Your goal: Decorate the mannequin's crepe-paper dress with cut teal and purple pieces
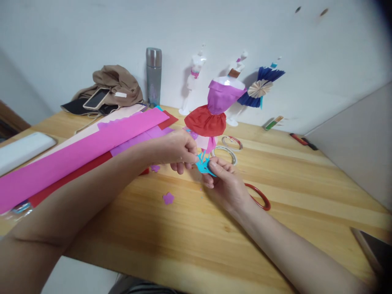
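A small blue cut-out (203,166) with thin points along its upper side is held up between my two hands. My left hand (177,149) pinches its left edge between thumb and fingers. On its right side, my right hand (226,179) grips it with the thumb on top. Just behind it stands a doll-size mannequin in a purple paper top (223,96) and a red gathered skirt (206,121). A purple paper flower (168,198) lies on the table below my hands, and another purple flower (155,168) is near my left wrist.
Long pink paper (92,147) and other sheets lie at left. A grey bottle (153,77), brown cloth (118,83) and phone (96,99) stand or lie at the back. Tape rolls (225,154) lie behind my right hand, a red ring (266,203) beside its wrist.
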`<state>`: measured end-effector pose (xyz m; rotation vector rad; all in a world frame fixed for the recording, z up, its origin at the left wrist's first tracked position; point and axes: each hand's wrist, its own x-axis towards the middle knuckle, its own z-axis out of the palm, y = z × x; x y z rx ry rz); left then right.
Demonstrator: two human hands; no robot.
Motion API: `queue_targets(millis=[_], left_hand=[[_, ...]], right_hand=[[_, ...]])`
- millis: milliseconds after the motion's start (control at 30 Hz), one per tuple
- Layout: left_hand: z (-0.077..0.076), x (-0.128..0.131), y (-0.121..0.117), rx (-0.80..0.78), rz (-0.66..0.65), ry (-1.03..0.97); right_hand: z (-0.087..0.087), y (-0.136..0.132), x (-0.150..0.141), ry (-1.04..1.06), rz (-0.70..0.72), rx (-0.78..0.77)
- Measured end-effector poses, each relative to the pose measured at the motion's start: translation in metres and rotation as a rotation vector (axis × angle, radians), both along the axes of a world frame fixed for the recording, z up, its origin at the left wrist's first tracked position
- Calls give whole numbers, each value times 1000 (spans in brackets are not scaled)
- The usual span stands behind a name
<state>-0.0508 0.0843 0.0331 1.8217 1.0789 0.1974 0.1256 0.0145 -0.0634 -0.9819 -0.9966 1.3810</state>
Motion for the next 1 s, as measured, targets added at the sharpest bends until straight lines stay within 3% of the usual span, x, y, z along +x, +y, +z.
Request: queue_targets(millis=[267,500,800,867,1000], left_hand=[[5,-10,6,41,-36,38],[19,-26,10,69,-187,210],[4,-26,12,51,-435,347],[4,-23,10,7,-417,361],[8,-16,2,-37,-210,447]], right_hand=[[2,0,1,42,-7,6],[6,4,2,120,-51,44],[8,2,2,62,-52,16],[9,1,0,25,-33,-9],[8,2,-2,22,-3,-50]])
